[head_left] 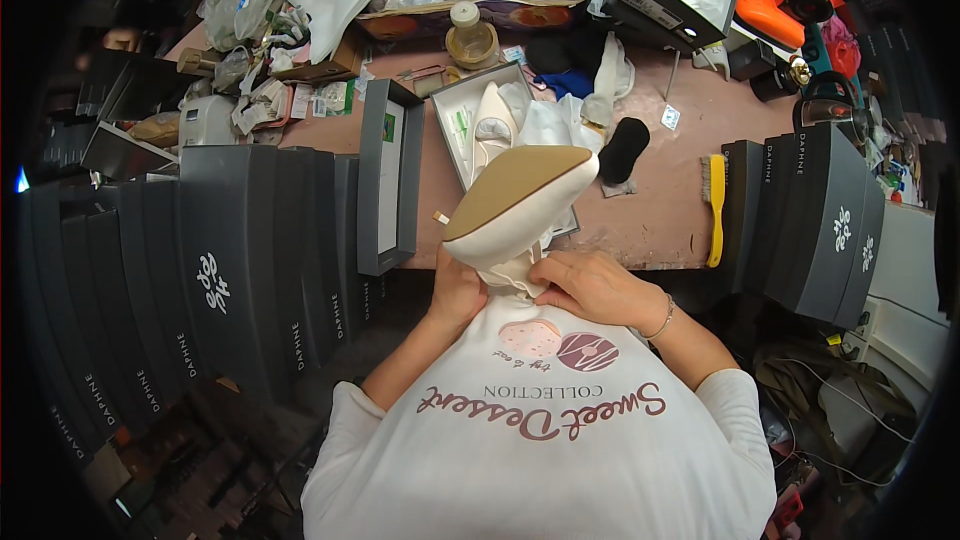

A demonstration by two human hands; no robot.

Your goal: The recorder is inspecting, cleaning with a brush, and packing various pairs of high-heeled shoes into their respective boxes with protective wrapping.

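With the left hand [457,292] and right hand [592,285] both closed around the cream shoe [520,202] (sole up), a firm, steady grip near the heel seems wise.

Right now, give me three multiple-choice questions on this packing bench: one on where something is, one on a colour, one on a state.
1. Where is the yellow brush?
A. on the table's right part, beside the dark boxes
B. inside the open box
C. in the right hand

2. What colour is the held shoe's sole?
A. black
B. tan
C. red

3. How is the open box behind the shoe?
A. lidded shut
B. open, a white shoe inside
C. open, nothing inside

Answers: 1 A, it lies on the pink table by the stacked boxes. 2 B, the upturned sole is tan. 3 B, a pale shoe shows inside. Both the left hand and right hand grip the shoe.
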